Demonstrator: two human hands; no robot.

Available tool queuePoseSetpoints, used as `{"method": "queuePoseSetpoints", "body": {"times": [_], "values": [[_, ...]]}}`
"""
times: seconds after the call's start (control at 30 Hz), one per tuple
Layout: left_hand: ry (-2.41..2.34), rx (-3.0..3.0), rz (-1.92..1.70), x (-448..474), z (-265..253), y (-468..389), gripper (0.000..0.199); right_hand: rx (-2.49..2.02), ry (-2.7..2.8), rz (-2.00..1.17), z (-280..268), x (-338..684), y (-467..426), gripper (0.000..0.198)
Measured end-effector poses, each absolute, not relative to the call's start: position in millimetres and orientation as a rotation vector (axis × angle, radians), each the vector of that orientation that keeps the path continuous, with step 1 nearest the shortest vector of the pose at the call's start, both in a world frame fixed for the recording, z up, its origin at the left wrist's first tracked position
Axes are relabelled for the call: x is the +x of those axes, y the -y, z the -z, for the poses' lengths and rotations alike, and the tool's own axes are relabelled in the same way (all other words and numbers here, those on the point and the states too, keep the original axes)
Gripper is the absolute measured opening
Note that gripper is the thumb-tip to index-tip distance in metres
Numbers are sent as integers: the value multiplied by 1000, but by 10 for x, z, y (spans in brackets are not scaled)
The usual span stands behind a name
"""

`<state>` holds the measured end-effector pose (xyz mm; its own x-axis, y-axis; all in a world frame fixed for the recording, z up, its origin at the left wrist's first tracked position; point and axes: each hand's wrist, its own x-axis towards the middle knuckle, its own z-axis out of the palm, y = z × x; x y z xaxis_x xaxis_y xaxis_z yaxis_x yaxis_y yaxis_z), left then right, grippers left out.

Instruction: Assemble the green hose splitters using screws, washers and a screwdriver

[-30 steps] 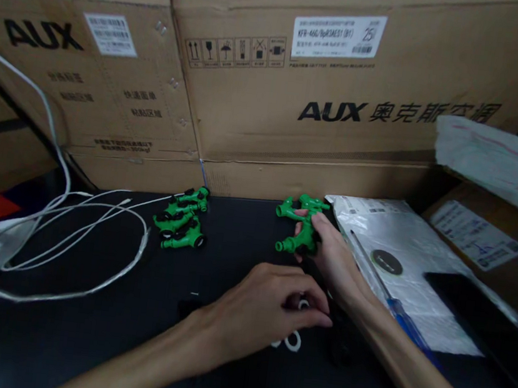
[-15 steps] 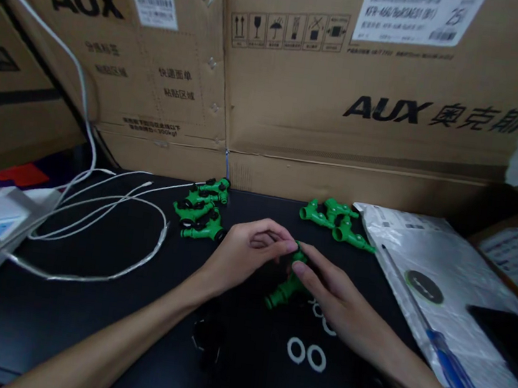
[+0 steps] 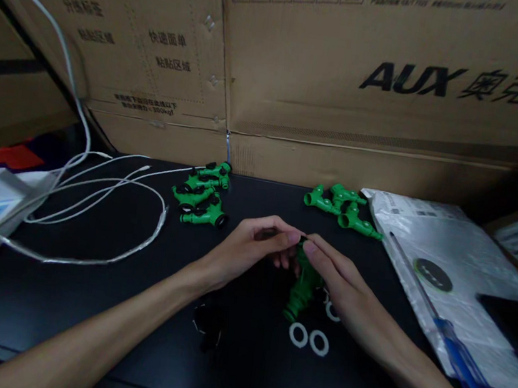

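Note:
A green plastic pipe fitting (image 3: pixel 302 290) hangs between my hands above the dark table, its far end up at my fingertips. My right hand (image 3: pixel 341 276) has its thumb and fingers closed around the top of the fitting. The thumb and forefinger of my left hand (image 3: pixel 252 247) pinch at the same end, where a small dark edge shows; what they hold there is too small to make out. Several white ring washers (image 3: pixel 319 343) lie just below the fitting, some partly hidden by my right hand. Black parts (image 3: pixel 209 326) sit left of the washers, hard to see against the table.
Green fittings with black parts (image 3: pixel 205 209) are grouped at the back left, plain green fittings (image 3: pixel 354 221) at the back right. White cables (image 3: pixel 102 263) loop on the left. A blue-handled screwdriver (image 3: pixel 465 364) lies on a silver bag (image 3: pixel 428 240). Cardboard boxes (image 3: pixel 299 98) stand behind.
The fitting has turned from slanting left to nearly upright, its lower end now close above the washers. My hands have come closer together at its top. The camera view has tipped down.

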<state>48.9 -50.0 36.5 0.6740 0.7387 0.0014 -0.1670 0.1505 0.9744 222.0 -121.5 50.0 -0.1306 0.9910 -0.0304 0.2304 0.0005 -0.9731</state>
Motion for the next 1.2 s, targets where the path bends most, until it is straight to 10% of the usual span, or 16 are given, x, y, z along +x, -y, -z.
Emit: {"method": "queuePoseSetpoints", "body": {"times": [1.2], "values": [[-426, 1031, -556, 465, -333, 593, 43, -1305, 1548, -1040, -478, 2196, 1304, 43]]}}
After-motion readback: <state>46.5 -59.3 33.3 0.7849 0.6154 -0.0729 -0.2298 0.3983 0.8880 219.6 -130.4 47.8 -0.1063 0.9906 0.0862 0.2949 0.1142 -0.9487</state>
